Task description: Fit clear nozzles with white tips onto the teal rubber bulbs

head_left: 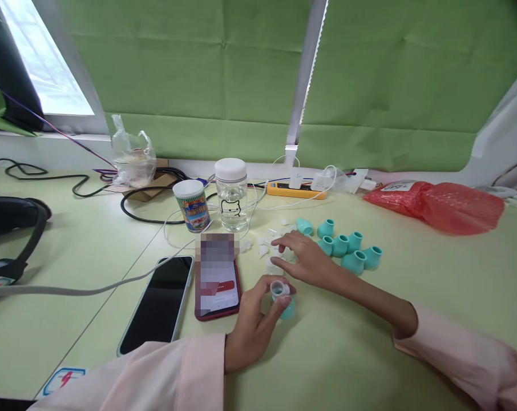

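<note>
My left hand (254, 322) is closed round a small teal pipe fitting (284, 299) with a white insert at its top, held on the table. My right hand (303, 257) reaches over a scatter of small white plastic pieces (262, 248), its fingers curled down onto them; what they pinch I cannot make out. Several more teal fittings (346, 248) stand in a cluster just right of that hand. Both arms wear pale pink sleeves.
Two phones lie left of my hands: a dark one (160, 302) and a red-cased one (218, 279) with its screen lit. Behind stand a printed can (192, 205), a clear bottle (231, 194), a power strip (296, 190), cables, a plastic bag (132, 157) and a red bag (442, 205).
</note>
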